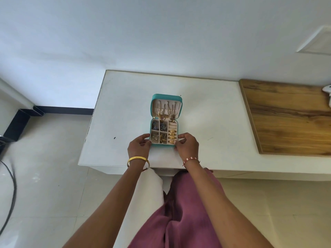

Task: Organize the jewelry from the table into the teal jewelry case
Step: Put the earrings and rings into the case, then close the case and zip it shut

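Gripping the near corners of the teal jewelry case (164,122), left hand (139,145) and right hand (187,144) curl fingers on it, mid-table (125,104). I judge sorting done: rings (172,136), earrings, necklaces (165,113) stowed; closing remains. I cannot make out individual pieces.
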A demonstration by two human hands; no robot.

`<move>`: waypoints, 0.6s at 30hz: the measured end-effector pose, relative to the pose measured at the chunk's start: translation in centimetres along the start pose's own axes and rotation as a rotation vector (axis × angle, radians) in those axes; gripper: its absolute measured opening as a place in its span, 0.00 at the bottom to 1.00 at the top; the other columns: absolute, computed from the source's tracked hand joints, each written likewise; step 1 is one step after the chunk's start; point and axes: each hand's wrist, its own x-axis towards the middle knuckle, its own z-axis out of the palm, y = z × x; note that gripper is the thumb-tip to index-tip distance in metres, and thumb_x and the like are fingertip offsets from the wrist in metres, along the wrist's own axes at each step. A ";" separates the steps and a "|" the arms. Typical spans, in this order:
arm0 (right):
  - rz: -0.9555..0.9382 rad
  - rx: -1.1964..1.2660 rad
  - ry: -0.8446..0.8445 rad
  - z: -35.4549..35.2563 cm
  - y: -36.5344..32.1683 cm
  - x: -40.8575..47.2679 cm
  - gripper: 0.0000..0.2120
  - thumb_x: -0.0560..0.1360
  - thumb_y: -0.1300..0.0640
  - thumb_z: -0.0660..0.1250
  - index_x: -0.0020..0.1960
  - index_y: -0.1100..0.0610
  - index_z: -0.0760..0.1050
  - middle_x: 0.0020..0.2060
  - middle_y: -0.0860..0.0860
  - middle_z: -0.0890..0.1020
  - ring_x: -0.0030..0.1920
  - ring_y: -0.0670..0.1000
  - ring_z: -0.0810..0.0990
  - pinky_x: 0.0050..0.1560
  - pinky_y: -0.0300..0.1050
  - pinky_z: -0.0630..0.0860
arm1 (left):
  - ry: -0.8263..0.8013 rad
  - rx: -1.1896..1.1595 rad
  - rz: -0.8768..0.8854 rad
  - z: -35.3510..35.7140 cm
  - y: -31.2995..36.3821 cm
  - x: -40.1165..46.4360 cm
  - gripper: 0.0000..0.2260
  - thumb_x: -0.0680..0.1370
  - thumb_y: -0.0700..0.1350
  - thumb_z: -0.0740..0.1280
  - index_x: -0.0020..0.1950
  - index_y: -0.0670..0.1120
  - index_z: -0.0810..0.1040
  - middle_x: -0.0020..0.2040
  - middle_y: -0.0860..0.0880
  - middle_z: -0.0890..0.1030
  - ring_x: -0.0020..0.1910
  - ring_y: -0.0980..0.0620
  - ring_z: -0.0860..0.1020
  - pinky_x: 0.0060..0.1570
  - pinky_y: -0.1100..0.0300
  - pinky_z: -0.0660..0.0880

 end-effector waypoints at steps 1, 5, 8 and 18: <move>0.000 -0.003 -0.008 -0.1 0.0 0.0 0.10 0.72 0.66 0.68 0.53 0.64 0.76 0.45 0.62 0.83 0.45 0.59 0.83 0.41 0.36 0.73 | -0.006 0.000 0.000 -0.1 -0.1 0.0 0.13 0.75 0.37 0.66 0.58 0.44 0.78 0.49 0.41 0.82 0.48 0.44 0.79 0.57 0.51 0.76; -0.026 -0.027 -0.018 -0.7 -0.2 0.4 0.09 0.72 0.65 0.68 0.52 0.63 0.77 0.44 0.61 0.82 0.44 0.58 0.82 0.45 0.40 0.75 | -0.031 -0.049 -0.031 -0.5 -0.5 0.3 0.12 0.74 0.37 0.66 0.57 0.42 0.79 0.44 0.42 0.82 0.42 0.46 0.78 0.55 0.53 0.76; -0.085 -0.049 0.053 -1.6 -1.3 1.0 0.10 0.73 0.64 0.66 0.54 0.63 0.77 0.46 0.59 0.81 0.42 0.51 0.76 0.35 0.31 0.67 | -0.055 -0.075 -0.067 -0.6 -0.5 0.5 0.11 0.74 0.36 0.67 0.56 0.41 0.79 0.44 0.42 0.82 0.41 0.46 0.78 0.55 0.54 0.76; -0.320 0.012 0.066 -2.4 -6.8 4.9 0.16 0.78 0.58 0.59 0.65 0.59 0.71 0.58 0.58 0.79 0.56 0.56 0.78 0.47 0.33 0.72 | -0.057 -0.094 -0.068 -0.5 -0.8 0.5 0.12 0.74 0.38 0.67 0.57 0.42 0.79 0.44 0.45 0.80 0.44 0.47 0.78 0.55 0.55 0.76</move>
